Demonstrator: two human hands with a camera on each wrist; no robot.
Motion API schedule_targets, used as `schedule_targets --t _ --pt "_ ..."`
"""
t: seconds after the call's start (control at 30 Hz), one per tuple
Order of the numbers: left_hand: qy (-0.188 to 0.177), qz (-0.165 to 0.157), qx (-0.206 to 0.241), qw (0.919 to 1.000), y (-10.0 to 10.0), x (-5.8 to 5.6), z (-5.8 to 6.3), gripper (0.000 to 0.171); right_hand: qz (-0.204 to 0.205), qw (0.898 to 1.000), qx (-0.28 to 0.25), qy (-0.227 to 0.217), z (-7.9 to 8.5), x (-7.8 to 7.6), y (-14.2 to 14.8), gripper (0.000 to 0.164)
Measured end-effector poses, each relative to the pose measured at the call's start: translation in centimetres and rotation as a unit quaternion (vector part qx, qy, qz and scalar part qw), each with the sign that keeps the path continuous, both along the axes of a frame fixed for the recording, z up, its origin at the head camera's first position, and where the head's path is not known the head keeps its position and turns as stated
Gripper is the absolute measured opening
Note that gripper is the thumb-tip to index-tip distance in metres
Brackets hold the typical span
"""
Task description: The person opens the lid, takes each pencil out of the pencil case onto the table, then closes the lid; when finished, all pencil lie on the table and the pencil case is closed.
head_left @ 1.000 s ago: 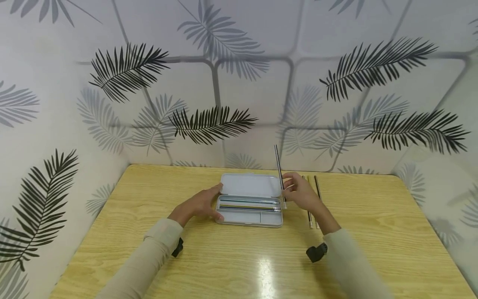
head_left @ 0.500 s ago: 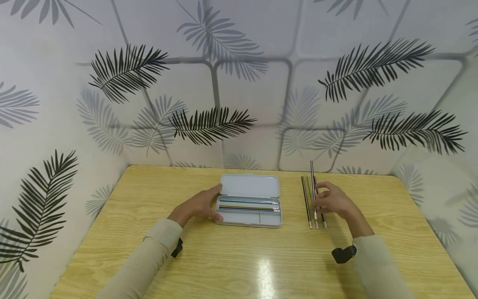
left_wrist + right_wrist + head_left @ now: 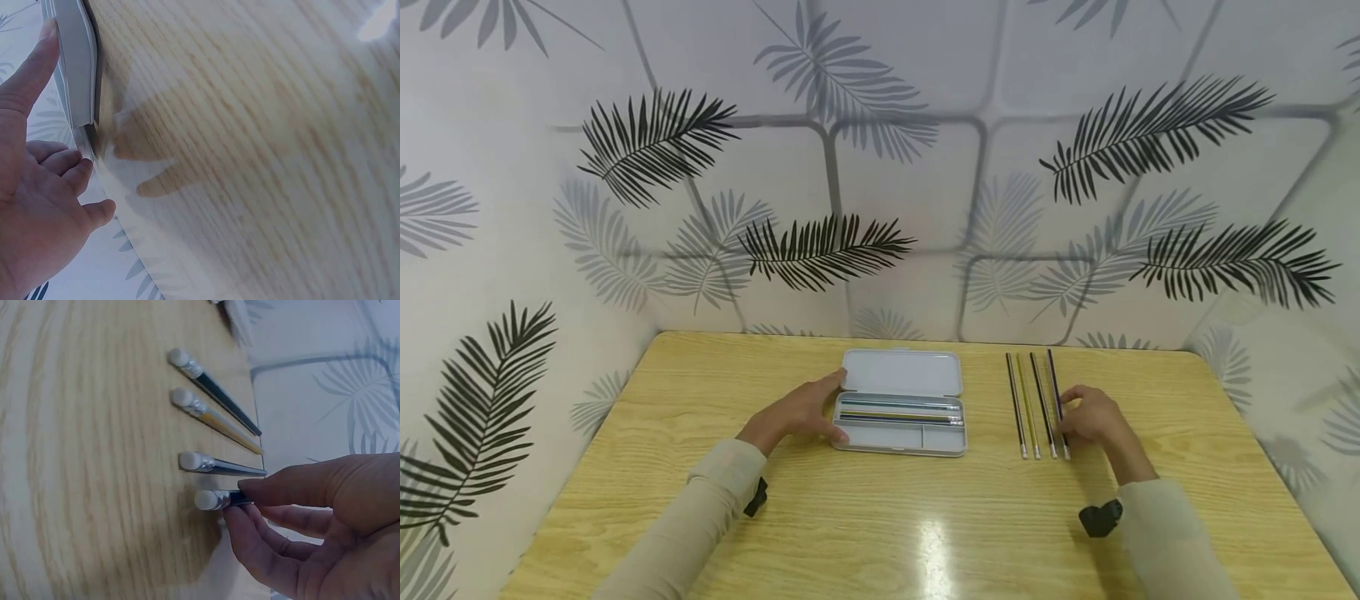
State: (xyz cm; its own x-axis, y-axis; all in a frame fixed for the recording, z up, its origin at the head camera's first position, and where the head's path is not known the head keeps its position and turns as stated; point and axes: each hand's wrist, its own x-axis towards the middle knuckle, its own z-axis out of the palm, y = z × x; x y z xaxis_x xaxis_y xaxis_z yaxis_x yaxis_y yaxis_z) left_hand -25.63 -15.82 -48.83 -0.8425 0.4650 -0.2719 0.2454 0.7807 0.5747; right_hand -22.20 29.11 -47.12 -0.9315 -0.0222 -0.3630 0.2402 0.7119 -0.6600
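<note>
A white pencil case (image 3: pixel 898 450) lies with its lid (image 3: pixel 902 372) raised in the head view, teal, yellow and dark pencils (image 3: pixel 898 415) in its back compartment. At its left end my left hand (image 3: pixel 797 408) touches it, thumb at the front corner and fingers near the lid. In the left wrist view the thumb (image 3: pixel 37 65) lies straight against the case. To the case's right, my right hand (image 3: pixel 1092 414) pinches a dark blue pencil (image 3: pixel 1054 382) near its eraser end. Beside it lie a black pencil (image 3: pixel 1042 404), a yellow pencil (image 3: pixel 1027 406) and another dark pencil (image 3: pixel 1016 406).
The wood-grain table (image 3: pixel 865 517) runs back to a wall (image 3: pixel 895 183) with a leaf pattern. The case's front has two white compartments, split by a divider (image 3: pixel 922 437). Eraser ends of the loose pencils point toward me.
My right hand has carried the dark blue pencil from above the case to the right and lowered it beside the other loose pencils. My left hand has stayed at the case.
</note>
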Motion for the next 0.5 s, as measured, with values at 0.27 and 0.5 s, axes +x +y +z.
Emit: schedule_targets --t 0.27,0.5 --pt "0.002 -0.001 -0.001 1.0000 -0.09 -0.03 -0.12 0.116 -0.008 0.999 0.042 0.015 -0.60 0.19 -0.48 0.050" --pt "0.006 0.000 0.000 1.0000 -0.21 0.07 -0.09 0.115 0.006 0.997 0.057 0.045 0.17 0.09 -0.75 0.050"
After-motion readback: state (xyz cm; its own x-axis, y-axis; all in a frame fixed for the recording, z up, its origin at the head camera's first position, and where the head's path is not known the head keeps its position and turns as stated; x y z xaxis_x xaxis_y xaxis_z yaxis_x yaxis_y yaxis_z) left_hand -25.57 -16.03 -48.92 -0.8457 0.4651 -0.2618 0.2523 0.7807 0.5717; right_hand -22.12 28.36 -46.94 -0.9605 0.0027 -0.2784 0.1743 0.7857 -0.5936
